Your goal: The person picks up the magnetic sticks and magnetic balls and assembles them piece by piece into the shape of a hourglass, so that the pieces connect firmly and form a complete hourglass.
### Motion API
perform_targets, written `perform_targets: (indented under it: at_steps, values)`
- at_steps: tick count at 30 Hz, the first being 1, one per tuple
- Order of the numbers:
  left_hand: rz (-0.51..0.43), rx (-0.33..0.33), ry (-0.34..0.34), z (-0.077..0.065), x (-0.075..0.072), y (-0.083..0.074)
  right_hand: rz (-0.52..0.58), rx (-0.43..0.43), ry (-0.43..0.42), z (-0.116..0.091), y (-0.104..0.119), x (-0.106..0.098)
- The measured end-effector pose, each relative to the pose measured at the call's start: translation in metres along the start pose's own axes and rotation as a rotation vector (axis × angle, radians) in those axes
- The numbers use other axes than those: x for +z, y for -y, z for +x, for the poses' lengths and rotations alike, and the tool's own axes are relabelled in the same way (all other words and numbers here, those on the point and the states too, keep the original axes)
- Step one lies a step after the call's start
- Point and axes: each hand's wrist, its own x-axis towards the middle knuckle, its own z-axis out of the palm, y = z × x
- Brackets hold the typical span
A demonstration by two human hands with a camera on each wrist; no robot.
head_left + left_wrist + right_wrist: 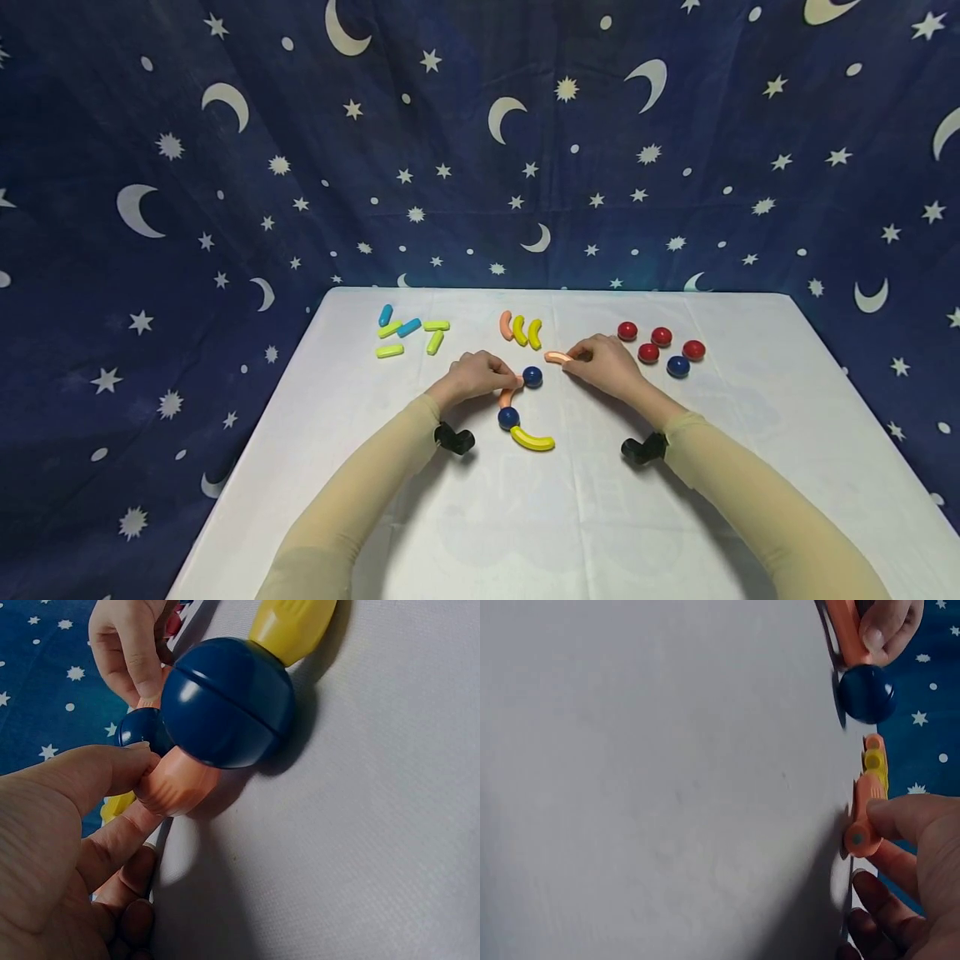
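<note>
A chain of toy building pieces lies on the white table. In the head view, its yellow curved rod (532, 439) meets a blue ball (508, 417), from which an orange curved rod (506, 400) runs up to a second blue ball (532, 377). My left hand (477, 374) pinches this orange rod between thumb and finger, partly covering its upper end. Right of the upper ball, my right hand (606, 365) pinches a separate orange curved rod (556, 357). That rod's round end (859, 840) shows in the right wrist view, apart from the ball.
Behind the hands lie another orange curved rod (506, 325) and two yellow curved rods (520, 331). Several straight green rods (390, 352) and blue rods (408, 327) are at back left. Several red balls (662, 337) and one blue ball (678, 367) sit at back right.
</note>
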Motion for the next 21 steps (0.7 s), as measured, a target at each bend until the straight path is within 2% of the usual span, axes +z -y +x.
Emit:
perform_targets:
  at_steps: [7, 14, 21]
  values:
    - [-0.003, 0.013, -0.012, 0.004, 0.002, 0.004, 0.048, 0.077, 0.016, -0.006, 0.005, 0.002]
    - [-0.002, 0.009, -0.007, 0.008, 0.004, 0.007, 0.061, 0.087, 0.015, -0.012, 0.007, 0.002]
    - [-0.012, 0.052, -0.008, -0.003, -0.001, 0.002, 0.110, 0.153, 0.053, -0.018, 0.010, 0.002]
